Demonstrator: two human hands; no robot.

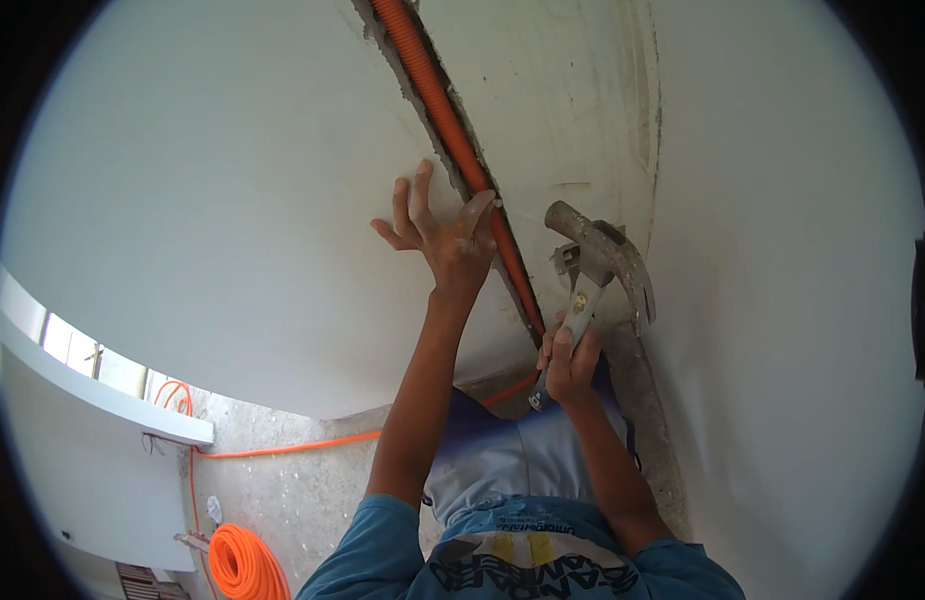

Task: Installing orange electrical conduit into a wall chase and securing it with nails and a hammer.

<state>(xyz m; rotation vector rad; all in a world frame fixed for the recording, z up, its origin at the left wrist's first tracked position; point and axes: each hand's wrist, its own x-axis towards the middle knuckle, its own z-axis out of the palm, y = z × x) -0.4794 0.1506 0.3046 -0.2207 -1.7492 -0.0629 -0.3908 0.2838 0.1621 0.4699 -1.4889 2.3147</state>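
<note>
My left hand [461, 250] rests at the wall over an orange corrugated conduit [448, 125], which lies in a chiselled groove. Its thumb and index finger come together at the groove's right edge, on something small that I cannot make out. The other fingers of that hand spread out over the white wall. Lower and to the right, my right hand [571, 368] is closed round the handle of a claw hammer [593, 262]. The hammer's head is raised, with its claw to the right, apart from my left hand.
A white side wall [783, 300] stands close on my right. Orange conduit [303, 446] runs across the rough concrete floor [313, 500] to the left. A coil of orange conduit [245, 565] lies at the lower left, near a low white ledge [133, 410].
</note>
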